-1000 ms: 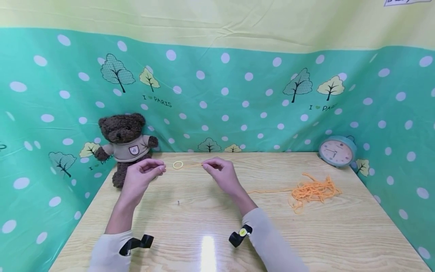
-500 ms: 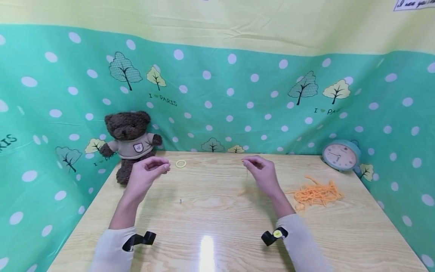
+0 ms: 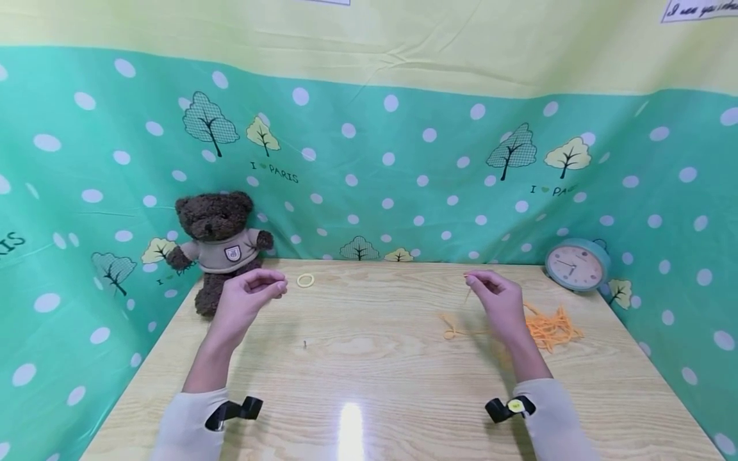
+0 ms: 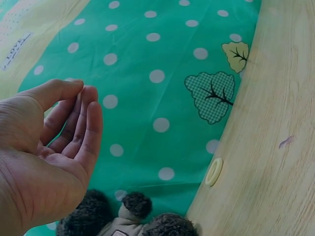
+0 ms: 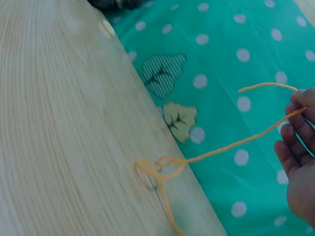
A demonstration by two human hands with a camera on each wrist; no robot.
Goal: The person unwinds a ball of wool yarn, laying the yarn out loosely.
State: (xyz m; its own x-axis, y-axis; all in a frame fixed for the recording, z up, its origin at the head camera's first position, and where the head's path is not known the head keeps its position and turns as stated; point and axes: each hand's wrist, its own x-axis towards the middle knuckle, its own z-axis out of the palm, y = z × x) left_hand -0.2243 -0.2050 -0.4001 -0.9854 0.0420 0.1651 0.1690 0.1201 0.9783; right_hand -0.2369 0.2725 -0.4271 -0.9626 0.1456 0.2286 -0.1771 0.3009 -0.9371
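Observation:
My right hand (image 3: 500, 302) is raised over the right side of the wooden table and pinches a strand of orange yarn (image 5: 246, 142) between thumb and fingers. In the right wrist view a short free end sticks out past the fingertips, while the rest slopes down to a loose loop close to the tabletop. That strand runs toward a tangled orange yarn pile (image 3: 552, 330), partly hidden behind the hand. My left hand (image 3: 248, 299) hovers in front of the teddy bear. Its thumb meets the curled fingertips, and nothing shows between them in the left wrist view (image 4: 64, 137).
A dark brown teddy bear (image 3: 216, 256) in a grey top sits at the back left. Near it lies a pale yellow ring (image 3: 305, 280). A tiny dark item (image 3: 305, 344) is on the table (image 3: 369, 371). An alarm clock (image 3: 576, 264) stands back right, before a green dotted curtain.
My right hand has moved right, away from the left hand, drawing the yarn strand along. Its once taut strand now hangs down. The left hand stays nearly in place, still pinched.

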